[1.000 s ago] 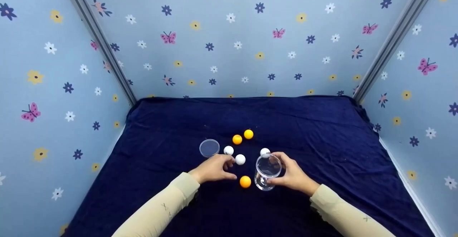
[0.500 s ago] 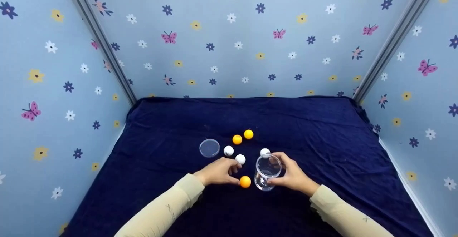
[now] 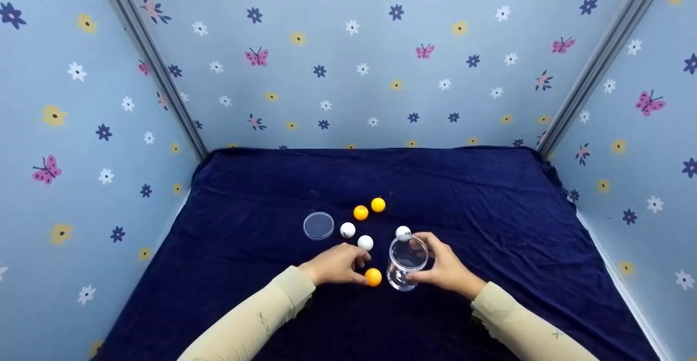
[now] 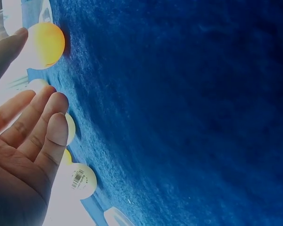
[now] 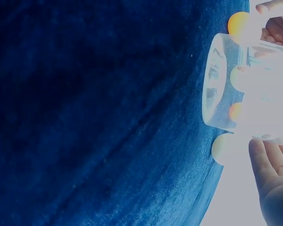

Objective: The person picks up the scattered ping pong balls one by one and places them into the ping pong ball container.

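Observation:
My right hand [image 3: 449,267] grips a clear plastic jar [image 3: 402,274] that stands upright on the cloth, its top uncovered. Left of the jar lies an orange ping-pong ball [image 3: 373,277]. The thumb of my left hand [image 3: 336,264] is at this ball, touching it or very near; its other fingers are spread away from the thumb, as the left wrist view shows. Just beyond those fingers sits a white ping-pong ball [image 3: 365,242], with another white ball [image 3: 348,230] farther left. A third white ball [image 3: 403,231] is behind the jar, partly hidden by it.
Two more orange balls [image 3: 361,212] [image 3: 378,205] lie farther back. A clear round lid [image 3: 318,226] rests flat at the left. Dark blue cloth [image 3: 479,197] covers the table, and patterned walls [image 3: 348,50] enclose it on three sides.
My left hand has moved right and slightly nearer to me, from beside the white balls to the front orange ball. My right hand and the jar have stayed put.

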Demonstrator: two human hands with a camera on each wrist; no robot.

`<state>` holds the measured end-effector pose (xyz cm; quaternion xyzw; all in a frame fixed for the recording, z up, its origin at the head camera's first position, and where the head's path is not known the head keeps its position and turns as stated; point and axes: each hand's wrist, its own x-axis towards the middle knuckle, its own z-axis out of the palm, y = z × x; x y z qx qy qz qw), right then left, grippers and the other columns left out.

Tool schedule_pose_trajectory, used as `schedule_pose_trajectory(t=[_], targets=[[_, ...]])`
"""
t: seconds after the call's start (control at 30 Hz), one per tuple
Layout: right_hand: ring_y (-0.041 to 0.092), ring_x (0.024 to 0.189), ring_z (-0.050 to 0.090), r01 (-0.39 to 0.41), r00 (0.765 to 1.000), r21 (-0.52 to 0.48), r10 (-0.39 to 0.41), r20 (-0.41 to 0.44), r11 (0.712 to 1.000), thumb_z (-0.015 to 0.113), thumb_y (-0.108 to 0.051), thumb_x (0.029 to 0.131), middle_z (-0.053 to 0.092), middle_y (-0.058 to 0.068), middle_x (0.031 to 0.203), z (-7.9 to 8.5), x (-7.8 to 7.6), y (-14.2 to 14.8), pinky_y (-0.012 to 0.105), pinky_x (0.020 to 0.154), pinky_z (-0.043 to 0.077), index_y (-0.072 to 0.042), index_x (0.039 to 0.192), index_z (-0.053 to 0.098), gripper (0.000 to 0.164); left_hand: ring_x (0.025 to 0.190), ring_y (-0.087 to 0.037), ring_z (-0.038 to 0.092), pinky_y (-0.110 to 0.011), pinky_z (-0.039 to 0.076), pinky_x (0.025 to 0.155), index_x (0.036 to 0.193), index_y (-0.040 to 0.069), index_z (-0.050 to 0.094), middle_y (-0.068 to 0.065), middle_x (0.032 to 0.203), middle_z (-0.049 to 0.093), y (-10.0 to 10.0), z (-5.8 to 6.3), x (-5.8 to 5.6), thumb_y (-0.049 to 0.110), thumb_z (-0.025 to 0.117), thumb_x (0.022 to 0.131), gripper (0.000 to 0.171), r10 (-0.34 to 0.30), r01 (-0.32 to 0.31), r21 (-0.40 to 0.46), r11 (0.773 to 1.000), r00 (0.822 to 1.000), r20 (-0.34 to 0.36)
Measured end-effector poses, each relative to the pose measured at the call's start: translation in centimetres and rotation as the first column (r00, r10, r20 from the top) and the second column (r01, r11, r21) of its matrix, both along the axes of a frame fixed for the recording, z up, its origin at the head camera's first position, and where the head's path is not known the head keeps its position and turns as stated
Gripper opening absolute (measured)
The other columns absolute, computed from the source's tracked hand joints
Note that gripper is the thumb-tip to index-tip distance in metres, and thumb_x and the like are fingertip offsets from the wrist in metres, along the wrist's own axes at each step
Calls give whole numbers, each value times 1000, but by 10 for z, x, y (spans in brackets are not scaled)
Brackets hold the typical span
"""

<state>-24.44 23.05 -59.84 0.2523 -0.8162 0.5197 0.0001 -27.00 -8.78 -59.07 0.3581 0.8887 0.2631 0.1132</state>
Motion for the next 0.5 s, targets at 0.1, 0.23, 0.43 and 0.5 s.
schedule_pose_trajectory(t=[0.1, 0.23, 0.43, 0.5], targets=[[44, 122, 70, -2, 1000, -5, 2, 3, 1000, 102, -13, 72, 72, 23, 132, 0, 0, 0, 56, 107, 58, 4, 139, 59, 82, 94, -17, 73, -37, 61, 94, 122, 7, 77, -4, 104, 81, 2, -1, 1, 36, 93, 85, 50, 1, -1, -9, 1000, 1000, 0], [44, 122, 70, -1, 1000, -10, 1, 3, 1000, 102, -13, 72, 72, 22, 132, 0, 1, 0, 55, 107, 58, 3, 139, 59, 82, 92, -15, 72, -35, 61, 91, 121, 8, 78, -3, 103, 81, 6, 0, 1, 36, 93, 85, 48, -6, 6, -17, 1000, 1000, -5], [43, 122, 70, -4, 1000, -9, 4, -4, 1000, 102, -14, 72, 72, 21, 132, -1, 0, 0, 55, 107, 58, 2, 139, 59, 81, 89, -12, 70, -33, 61, 89, 119, 10, 79, -2, 101, 81, 11, -2, 2, 35, 92, 85, 44, -28, 27, -40, 999, 999, -22], [43, 122, 70, -2, 1000, -8, 2, -5, 1000, 102, -14, 72, 72, 21, 132, -1, 0, 1, 55, 107, 58, 2, 139, 59, 81, 89, -12, 71, -33, 60, 89, 118, 10, 79, -2, 101, 81, 12, -2, 2, 34, 92, 86, 43, -34, 33, -44, 998, 999, -20]])
